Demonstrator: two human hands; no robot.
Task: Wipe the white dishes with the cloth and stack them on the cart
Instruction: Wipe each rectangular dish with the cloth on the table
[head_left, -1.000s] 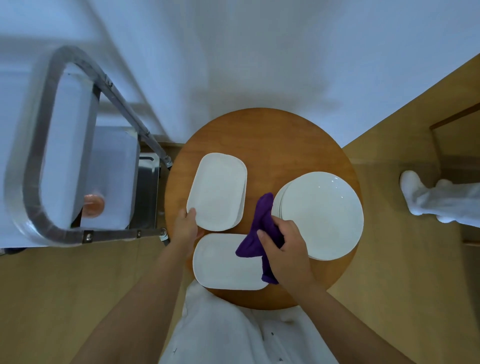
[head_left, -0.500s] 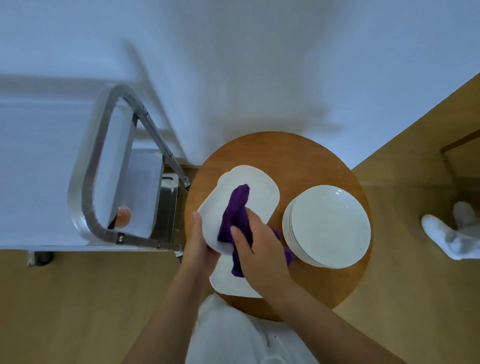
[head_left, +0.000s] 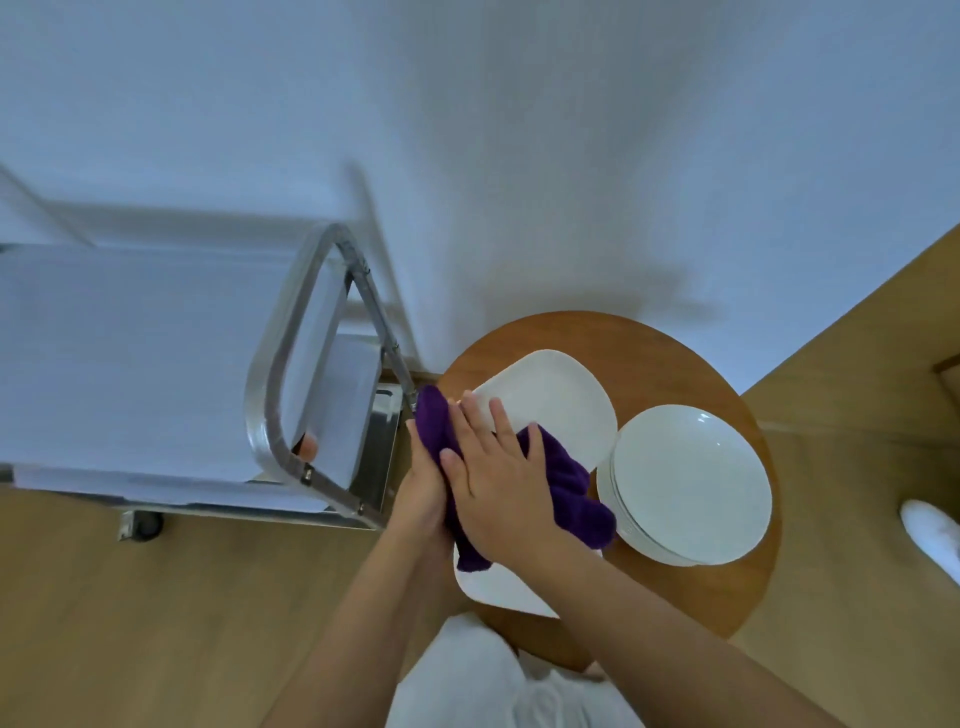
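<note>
A white rectangular dish (head_left: 561, 410) is held tilted above the round wooden table (head_left: 675, 353). My left hand (head_left: 423, 488) grips its left edge and is partly hidden behind my right hand. My right hand (head_left: 493, 483) lies flat, fingers straight, and presses a purple cloth (head_left: 566, 483) onto the dish. The cloth drapes over the dish's left edge and near end. A second white rectangular dish (head_left: 498, 587) lies on the table's near edge beneath the cloth. A stack of round white plates (head_left: 691, 483) sits on the right of the table.
A metal cart (head_left: 280, 415) with a tubular handle and a pale top surface (head_left: 130, 364) stands left of the table, touching or nearly touching it. Its wheel (head_left: 143, 525) rests on the wooden floor. Another person's white-socked foot (head_left: 930, 530) is at the right edge.
My left hand lifted the upper rectangular dish off the table. My right hand brought the cloth onto it and has swept it toward the dish's left edge, with the fingers now flattened.
</note>
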